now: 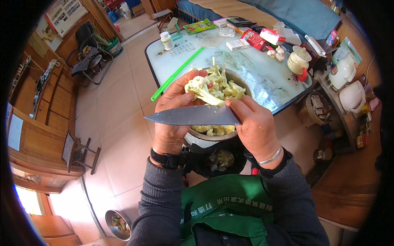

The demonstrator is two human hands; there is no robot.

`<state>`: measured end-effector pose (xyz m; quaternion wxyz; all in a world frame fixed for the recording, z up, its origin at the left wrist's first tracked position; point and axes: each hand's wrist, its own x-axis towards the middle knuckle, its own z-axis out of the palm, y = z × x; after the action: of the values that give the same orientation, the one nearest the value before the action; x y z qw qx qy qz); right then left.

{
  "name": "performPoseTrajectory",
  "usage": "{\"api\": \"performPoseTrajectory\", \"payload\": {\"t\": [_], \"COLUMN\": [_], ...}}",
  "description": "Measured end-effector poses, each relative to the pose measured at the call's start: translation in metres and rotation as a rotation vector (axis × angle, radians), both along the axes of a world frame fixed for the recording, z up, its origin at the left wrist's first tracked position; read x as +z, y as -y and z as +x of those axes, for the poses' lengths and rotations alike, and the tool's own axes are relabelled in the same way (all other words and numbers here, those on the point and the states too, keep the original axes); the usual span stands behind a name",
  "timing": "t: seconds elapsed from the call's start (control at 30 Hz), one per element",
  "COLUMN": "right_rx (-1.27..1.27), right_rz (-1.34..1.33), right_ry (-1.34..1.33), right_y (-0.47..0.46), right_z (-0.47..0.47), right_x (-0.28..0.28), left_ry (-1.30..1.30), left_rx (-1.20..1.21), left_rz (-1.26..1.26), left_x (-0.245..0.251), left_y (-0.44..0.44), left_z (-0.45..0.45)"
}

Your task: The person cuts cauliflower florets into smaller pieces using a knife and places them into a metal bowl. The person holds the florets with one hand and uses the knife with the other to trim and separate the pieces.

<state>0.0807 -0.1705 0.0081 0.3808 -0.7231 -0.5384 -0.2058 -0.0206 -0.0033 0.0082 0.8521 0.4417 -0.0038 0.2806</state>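
My left hand point(173, 106) holds a cauliflower floret point(200, 87) by its head, stalk slanting down to the right. In my right hand point(255, 126) is a kitchen knife point(194, 116), its blade lying across in front of my left palm with the tip to the left. The fingertips of the right hand touch the stalk's end; the knife's handle is hidden in that fist. Just beneath both hands a round metal pot point(243, 80) holds many cut cauliflower pieces point(213, 130). Below it, a black-lined bin point(200, 167) contains cauliflower trimmings point(224, 158).
A glass-topped table point(261, 66) bears a green plastic stick point(178, 72), a white bottle point(167, 41), boxes, garlic bulbs point(278, 53) and a lidded jar point(298, 61). White kettles point(352, 97) stand at right. At left are a folding stool point(78, 152), a chair point(89, 52) and a metal bowl point(118, 225).
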Motion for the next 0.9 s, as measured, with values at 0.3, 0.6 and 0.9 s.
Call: {"api": "performPoseTrajectory", "payload": {"t": [0.3, 0.6, 0.9], "right_rx": [0.049, 0.055, -0.005], "right_rz": [-0.011, -0.061, -0.028], "right_ry": [-0.062, -0.158, -0.111], "right_y": [0.0, -0.003, -0.015], "right_z": [0.004, 0.0, 0.007], "right_x": [-0.001, -0.001, -0.014], "left_ry": [-0.01, -0.21, -0.072], "left_rx": [0.028, 0.15, -0.113], "left_rz": [0.058, 0.455, -0.068], "left_x": [0.002, 0.01, 0.006], "left_y": [0.005, 0.018, 0.03], "left_z": [0.002, 0.004, 0.007]}}
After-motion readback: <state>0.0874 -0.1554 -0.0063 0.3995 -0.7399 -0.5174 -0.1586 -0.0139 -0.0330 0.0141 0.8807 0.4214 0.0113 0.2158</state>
